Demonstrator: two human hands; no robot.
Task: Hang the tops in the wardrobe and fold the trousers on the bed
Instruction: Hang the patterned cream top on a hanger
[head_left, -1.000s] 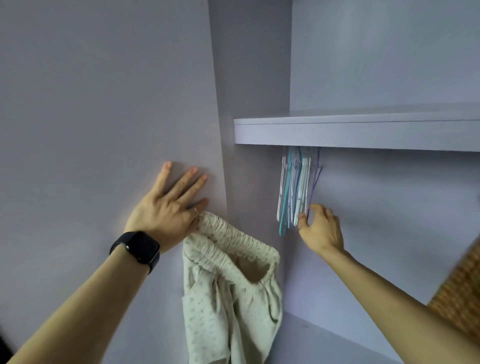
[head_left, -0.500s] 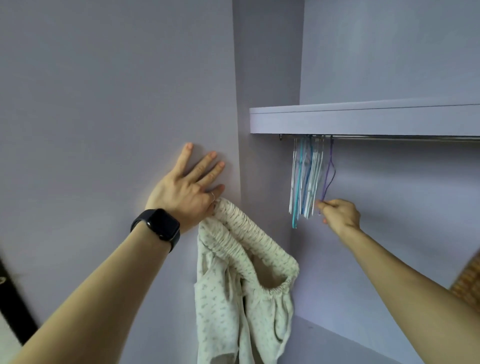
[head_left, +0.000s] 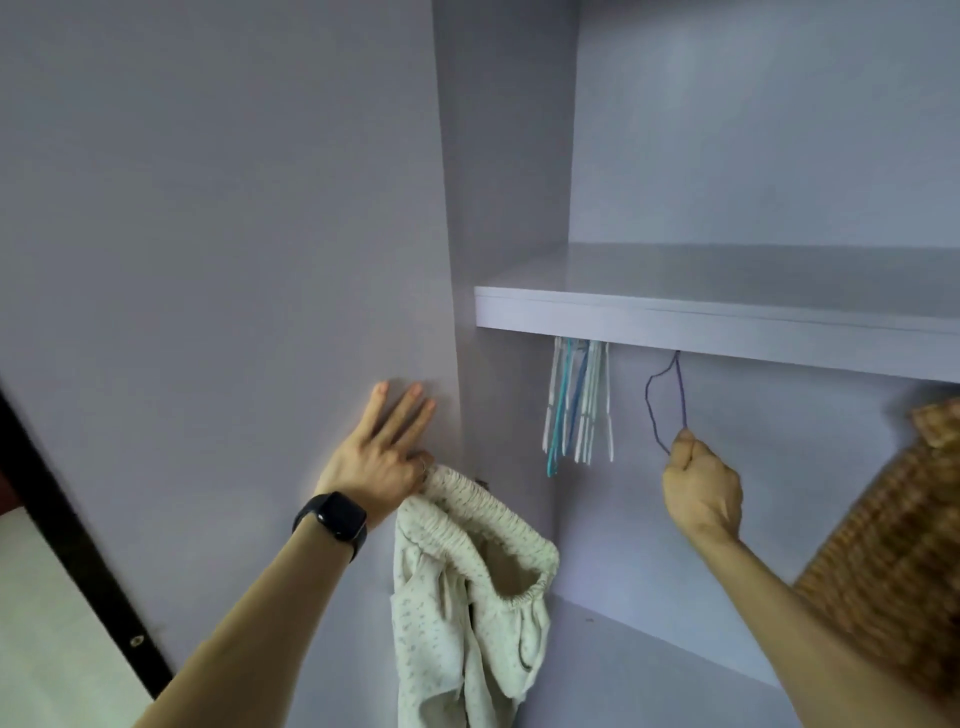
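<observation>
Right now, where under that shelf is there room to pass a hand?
Free: the gap between the hanger bunch and the purple hanger pinched by the right hand; from that hanger to the wicker basket. Crowded: left corner, hanger bunch above, cream garment below.

Pale lilac wardrobe (head_left: 498, 156), matte finish, seen from close up. Big flat panel (head_left: 208, 234) fills the left and meets the inner side wall at a vertical edge. Shelf (head_left: 727, 325) runs across at approx mid-height w/ a thick front lip. Back panel (head_left: 753, 130) above it has a soft bright patch; light is diffuse, dimmer under the shelf. Wardrobe base (head_left: 649, 675) at bottom centre. Far left: black diagonal strip (head_left: 67, 545) w/ a small screw, and a pale surface (head_left: 41, 649) beyond; can't tell what it is.
</observation>
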